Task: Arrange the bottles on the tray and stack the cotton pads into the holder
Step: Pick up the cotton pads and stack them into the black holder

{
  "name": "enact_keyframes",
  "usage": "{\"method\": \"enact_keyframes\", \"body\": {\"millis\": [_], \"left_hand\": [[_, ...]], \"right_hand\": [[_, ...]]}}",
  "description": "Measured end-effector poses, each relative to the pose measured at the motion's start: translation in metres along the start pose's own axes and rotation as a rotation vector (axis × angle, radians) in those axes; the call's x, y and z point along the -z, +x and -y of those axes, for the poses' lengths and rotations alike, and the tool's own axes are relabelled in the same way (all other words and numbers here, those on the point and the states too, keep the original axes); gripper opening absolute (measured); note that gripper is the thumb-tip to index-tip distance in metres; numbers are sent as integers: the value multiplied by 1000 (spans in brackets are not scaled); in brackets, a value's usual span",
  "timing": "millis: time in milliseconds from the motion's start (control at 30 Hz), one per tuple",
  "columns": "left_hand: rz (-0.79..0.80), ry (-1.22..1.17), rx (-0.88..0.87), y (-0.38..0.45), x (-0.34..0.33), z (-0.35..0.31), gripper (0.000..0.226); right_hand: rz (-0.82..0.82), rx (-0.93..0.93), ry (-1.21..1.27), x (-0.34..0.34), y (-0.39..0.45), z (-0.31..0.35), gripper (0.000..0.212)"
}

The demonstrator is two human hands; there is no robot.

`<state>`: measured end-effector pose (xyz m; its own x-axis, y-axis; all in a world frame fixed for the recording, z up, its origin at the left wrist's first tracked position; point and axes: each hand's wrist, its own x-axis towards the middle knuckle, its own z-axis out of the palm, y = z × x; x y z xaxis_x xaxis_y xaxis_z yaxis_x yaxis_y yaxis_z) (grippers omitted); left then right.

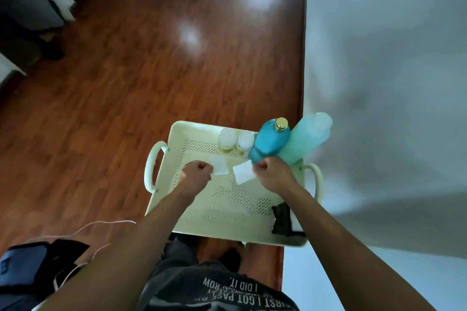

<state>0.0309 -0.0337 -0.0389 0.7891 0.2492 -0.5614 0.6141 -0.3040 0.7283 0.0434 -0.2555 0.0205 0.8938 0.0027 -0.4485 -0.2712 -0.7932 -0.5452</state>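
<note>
Right now both hands pinch a cotton pad each over the tray (177, 131): left hand (195, 175), right hand (271, 171). Square the edges before stacking; bottles (271, 140) stand behind.

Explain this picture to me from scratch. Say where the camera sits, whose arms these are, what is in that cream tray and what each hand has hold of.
There is no machine here. The single picture comes from a wide-angle camera worn on a person's head, looking down, so the two bare arms are the wearer's own. A cream perforated tray with loop handles sits above a wooden floor; what supports it is not visible. At its far edge stand two small white-capped jars, a blue bottle with a gold cap and a pale turquoise bottle. A dark object lies in the near right corner; I cannot tell what it is. The left hand pinches one white cotton pad, and the right hand pinches another cotton pad. No pad holder is clearly visible.
</note>
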Motion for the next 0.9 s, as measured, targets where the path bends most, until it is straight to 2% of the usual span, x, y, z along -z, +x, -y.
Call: {"method": "enact_keyframes", "body": {"millis": [100,333,500,700,900], "left_hand": [[44,-52,-10,-12,-6,-3,12],[126,-134,-11,-45,-27,-10,12],[240,-228,-2,-66,-45,-12,23],[312,-220,-7,-83,-65,-14,13],[402,-231,5,-97,-75,-16,8]], "right_hand": [[-62,12,50,13,-13,-10,44],[-129,-20,241,46,-55,-47,25],[-162,-147,406,58,-86,-86,15],[-135,-247,432,50,-116,-118,12],[-107,-246,419,36,-129,-128,13]]}}
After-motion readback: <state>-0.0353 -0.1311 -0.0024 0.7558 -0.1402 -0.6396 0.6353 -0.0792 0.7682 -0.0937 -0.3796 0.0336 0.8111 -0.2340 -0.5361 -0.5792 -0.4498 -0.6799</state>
